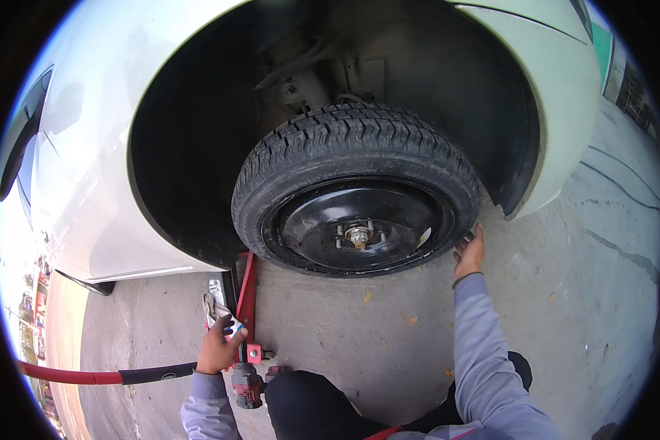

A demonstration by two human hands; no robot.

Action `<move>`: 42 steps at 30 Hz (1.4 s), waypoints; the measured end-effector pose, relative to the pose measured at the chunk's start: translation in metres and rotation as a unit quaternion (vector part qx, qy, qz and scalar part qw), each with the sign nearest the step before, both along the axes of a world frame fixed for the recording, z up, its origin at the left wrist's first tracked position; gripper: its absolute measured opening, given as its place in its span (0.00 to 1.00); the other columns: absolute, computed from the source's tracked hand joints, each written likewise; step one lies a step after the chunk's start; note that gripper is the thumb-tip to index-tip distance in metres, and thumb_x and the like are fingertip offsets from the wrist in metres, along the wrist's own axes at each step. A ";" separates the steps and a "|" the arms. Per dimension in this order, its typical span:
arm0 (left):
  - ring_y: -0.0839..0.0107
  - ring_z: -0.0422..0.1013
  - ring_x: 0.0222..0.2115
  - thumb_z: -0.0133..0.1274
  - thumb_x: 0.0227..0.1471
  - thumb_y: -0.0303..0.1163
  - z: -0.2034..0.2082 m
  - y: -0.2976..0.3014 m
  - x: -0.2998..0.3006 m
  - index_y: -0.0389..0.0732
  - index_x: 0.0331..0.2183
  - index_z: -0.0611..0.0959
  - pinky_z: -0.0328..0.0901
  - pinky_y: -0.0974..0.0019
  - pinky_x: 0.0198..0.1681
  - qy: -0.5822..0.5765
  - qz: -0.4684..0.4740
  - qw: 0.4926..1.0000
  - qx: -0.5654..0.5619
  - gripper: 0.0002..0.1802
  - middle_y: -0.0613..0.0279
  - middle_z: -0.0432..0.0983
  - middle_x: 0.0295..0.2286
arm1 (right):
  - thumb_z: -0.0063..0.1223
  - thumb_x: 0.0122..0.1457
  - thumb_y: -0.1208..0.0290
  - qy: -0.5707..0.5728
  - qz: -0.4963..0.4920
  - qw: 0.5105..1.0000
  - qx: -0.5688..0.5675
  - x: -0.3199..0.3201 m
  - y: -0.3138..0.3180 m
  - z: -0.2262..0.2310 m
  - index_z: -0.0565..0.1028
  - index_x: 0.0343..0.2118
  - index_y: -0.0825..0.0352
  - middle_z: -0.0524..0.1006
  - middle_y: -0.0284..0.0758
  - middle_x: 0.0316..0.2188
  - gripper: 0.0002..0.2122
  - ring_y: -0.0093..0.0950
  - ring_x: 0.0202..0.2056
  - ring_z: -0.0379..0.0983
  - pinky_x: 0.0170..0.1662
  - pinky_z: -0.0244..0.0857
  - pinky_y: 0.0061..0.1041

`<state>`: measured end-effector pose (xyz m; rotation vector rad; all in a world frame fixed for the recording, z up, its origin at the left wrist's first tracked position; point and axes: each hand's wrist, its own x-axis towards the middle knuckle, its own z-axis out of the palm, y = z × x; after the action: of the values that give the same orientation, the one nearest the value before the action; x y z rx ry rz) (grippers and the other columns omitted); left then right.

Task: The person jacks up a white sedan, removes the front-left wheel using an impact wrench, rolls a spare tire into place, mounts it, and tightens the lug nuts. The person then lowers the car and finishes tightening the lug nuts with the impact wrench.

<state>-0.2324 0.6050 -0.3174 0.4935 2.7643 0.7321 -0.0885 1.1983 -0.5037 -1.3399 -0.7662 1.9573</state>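
Spare wheel [356,194] seated on the hub studs inside the wheel arch of a pale car [103,147]. Right hand [469,253], grip open, palm against the tyre's lower right edge. Left hand [218,345], grip closed around a small white-and-blue object [235,328] above the red floor jack [246,297] on the concrete ground [565,293].

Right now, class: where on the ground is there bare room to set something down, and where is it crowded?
Bare concrete lies between the tyre and the knees, and right of the right hand. Crowded: around the left hand, with the red jack and its handle.
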 end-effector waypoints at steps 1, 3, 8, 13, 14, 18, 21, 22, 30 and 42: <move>0.57 0.75 0.51 0.56 0.62 0.42 0.017 0.028 -0.020 0.27 0.57 0.73 0.67 0.59 0.55 0.000 -0.020 0.985 0.171 0.32 0.43 0.78 0.48 | 0.39 0.65 0.38 0.033 0.013 0.999 0.017 -0.003 0.002 0.007 0.68 0.62 0.65 0.75 0.36 0.54 0.35 0.31 0.51 0.69 0.55 0.58 0.33; 0.63 0.70 0.55 0.49 0.67 0.39 0.053 0.090 -0.074 0.30 0.56 0.74 0.62 0.62 0.60 0.174 -0.109 0.939 0.276 0.25 0.46 0.76 0.51 | 0.35 0.66 0.37 0.114 0.049 0.989 0.078 -0.010 0.008 0.013 0.67 0.64 0.66 0.74 0.37 0.61 0.36 0.39 0.61 0.68 0.65 0.54 0.37; 0.61 0.68 0.58 0.43 0.66 0.58 0.118 0.233 -0.183 0.35 0.59 0.75 0.56 0.63 0.64 -0.072 -0.002 0.927 0.369 0.37 0.52 0.71 0.59 | 0.37 0.68 0.43 0.256 0.111 0.958 0.061 -0.019 0.034 0.032 0.74 0.59 0.65 0.77 0.33 0.57 0.30 0.33 0.57 0.71 0.64 0.57 0.30; 0.61 0.77 0.47 0.46 0.64 0.59 0.113 0.241 -0.177 0.33 0.54 0.79 0.67 0.62 0.56 -0.203 -0.040 0.882 0.423 0.37 0.51 0.81 0.48 | 0.39 0.68 0.44 0.277 0.085 0.951 0.103 -0.009 0.023 0.061 0.75 0.57 0.64 0.78 0.32 0.56 0.29 0.34 0.57 0.72 0.64 0.60 0.33; 0.62 0.79 0.43 0.45 0.66 0.55 0.103 0.227 -0.170 0.32 0.51 0.80 0.71 0.64 0.51 -0.276 -0.119 0.821 0.484 0.33 0.52 0.83 0.44 | 0.40 0.67 0.43 0.249 0.064 0.966 0.036 0.008 0.015 0.055 0.75 0.57 0.65 0.78 0.33 0.55 0.29 0.34 0.56 0.73 0.63 0.61 0.33; 0.70 0.71 0.43 0.43 0.68 0.46 0.052 0.179 -0.079 0.30 0.45 0.83 0.61 0.67 0.54 -0.035 0.028 0.926 0.376 0.27 0.58 0.80 0.39 | 0.47 0.65 0.42 0.338 0.091 0.937 -0.002 0.036 -0.002 0.028 0.76 0.55 0.67 0.79 0.37 0.54 0.30 0.35 0.52 0.76 0.60 0.64 0.33; 0.67 0.71 0.46 0.41 0.68 0.44 0.046 0.157 -0.040 0.29 0.46 0.82 0.60 0.66 0.57 0.021 0.031 0.929 0.368 0.27 0.54 0.80 0.42 | 0.46 0.64 0.40 0.241 0.050 0.965 -0.087 0.041 -0.001 0.025 0.74 0.57 0.68 0.79 0.38 0.54 0.33 0.36 0.53 0.76 0.61 0.65 0.35; 0.64 0.72 0.48 0.41 0.68 0.41 0.048 0.156 -0.036 0.29 0.47 0.82 0.60 0.64 0.57 -0.008 0.052 0.930 0.364 0.25 0.51 0.79 0.45 | 0.42 0.64 0.37 0.218 0.031 0.967 -0.129 0.039 -0.004 0.031 0.73 0.59 0.66 0.78 0.38 0.55 0.35 0.38 0.55 0.74 0.62 0.65 0.37; 0.46 0.66 0.57 0.50 0.58 0.40 0.068 0.163 0.048 0.36 0.46 0.83 0.54 0.48 0.65 0.088 -0.044 0.969 0.225 0.20 0.46 0.76 0.50 | 0.36 0.64 0.33 0.202 -0.024 0.958 -0.202 0.137 -0.151 0.157 0.66 0.66 0.59 0.68 0.37 0.64 0.38 0.42 0.63 0.65 0.66 0.58 0.45; 0.41 0.56 0.63 0.56 0.57 0.54 0.092 0.252 0.261 0.29 0.65 0.61 0.46 0.43 0.69 -0.169 -0.211 0.961 0.053 0.48 0.37 0.61 0.60 | 0.43 0.61 0.33 0.107 -0.003 0.930 -0.350 0.228 -0.211 0.182 0.67 0.65 0.60 0.70 0.39 0.63 0.39 0.43 0.62 0.67 0.67 0.58 0.45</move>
<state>0.0289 0.8572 -0.2250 0.8574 2.2097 0.7726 0.1391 0.9876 -0.3219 -1.4545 0.0733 2.4349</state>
